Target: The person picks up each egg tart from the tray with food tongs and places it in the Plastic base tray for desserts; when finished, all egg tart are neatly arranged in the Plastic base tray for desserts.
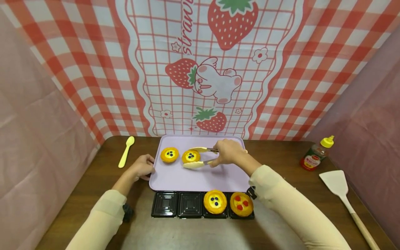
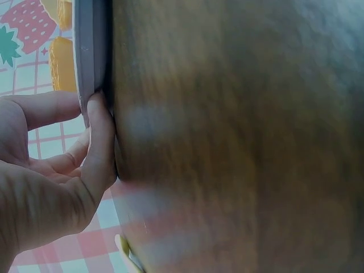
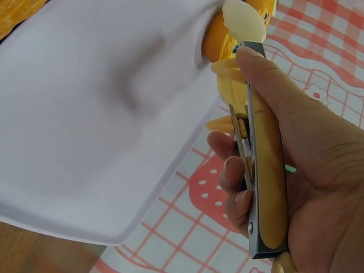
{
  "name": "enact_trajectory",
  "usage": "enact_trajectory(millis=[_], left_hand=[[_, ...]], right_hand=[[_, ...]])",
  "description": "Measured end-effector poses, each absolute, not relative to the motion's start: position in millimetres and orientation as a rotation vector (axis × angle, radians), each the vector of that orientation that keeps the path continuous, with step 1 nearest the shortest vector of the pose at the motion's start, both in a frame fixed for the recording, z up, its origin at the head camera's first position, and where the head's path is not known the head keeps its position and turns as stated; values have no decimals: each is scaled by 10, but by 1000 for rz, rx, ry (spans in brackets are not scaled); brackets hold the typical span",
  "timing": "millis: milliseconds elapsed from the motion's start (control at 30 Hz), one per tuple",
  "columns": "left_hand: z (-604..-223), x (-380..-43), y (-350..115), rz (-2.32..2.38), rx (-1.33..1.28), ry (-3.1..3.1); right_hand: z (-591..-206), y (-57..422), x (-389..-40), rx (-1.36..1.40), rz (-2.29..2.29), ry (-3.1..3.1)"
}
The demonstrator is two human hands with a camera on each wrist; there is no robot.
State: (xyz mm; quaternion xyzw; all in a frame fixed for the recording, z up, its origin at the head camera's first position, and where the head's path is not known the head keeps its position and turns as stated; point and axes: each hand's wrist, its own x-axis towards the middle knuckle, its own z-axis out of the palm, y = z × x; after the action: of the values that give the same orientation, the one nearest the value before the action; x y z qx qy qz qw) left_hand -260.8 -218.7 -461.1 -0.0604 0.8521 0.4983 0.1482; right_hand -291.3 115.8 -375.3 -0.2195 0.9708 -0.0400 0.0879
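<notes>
My right hand (image 1: pixel 229 152) grips metal tongs with cream tips (image 1: pixel 194 165); their arms are spread around a blueberry tart (image 1: pixel 191 157) on the lilac tray (image 1: pixel 193 178). In the right wrist view, the thumb lies along one arm of the tongs (image 3: pixel 266 170) and the fingers curl round the other. Whether the tips touch the tart I cannot tell. Another blueberry tart (image 1: pixel 169 155) lies to its left on the tray. At the tray's left edge, my left hand (image 1: pixel 143 168) pinches the rim (image 2: pixel 91 57) between thumb and finger.
In front of the tray, a black plastic container (image 1: pixel 165 205) holds a blueberry tart (image 1: pixel 215 202) and a strawberry tart (image 1: pixel 241 205) in its right-hand wells. A yellow spoon (image 1: pixel 126 152) lies left; a sauce bottle (image 1: pixel 315 154) and white spatula (image 1: pixel 335 183) are right. A checked cloth hangs behind.
</notes>
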Motion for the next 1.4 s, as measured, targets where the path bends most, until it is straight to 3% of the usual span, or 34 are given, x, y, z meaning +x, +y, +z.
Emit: enact_trajectory(millis=[833,1400], left_hand=[[-4570,-2594,-2175,1432,-170,2468],[-4617,-2594,-2172,1435,-192,2465]], right_hand=[[-3696,1248,-2914,-690,-121,2927],[-3412,1344,-2714,-697,-188,2964]])
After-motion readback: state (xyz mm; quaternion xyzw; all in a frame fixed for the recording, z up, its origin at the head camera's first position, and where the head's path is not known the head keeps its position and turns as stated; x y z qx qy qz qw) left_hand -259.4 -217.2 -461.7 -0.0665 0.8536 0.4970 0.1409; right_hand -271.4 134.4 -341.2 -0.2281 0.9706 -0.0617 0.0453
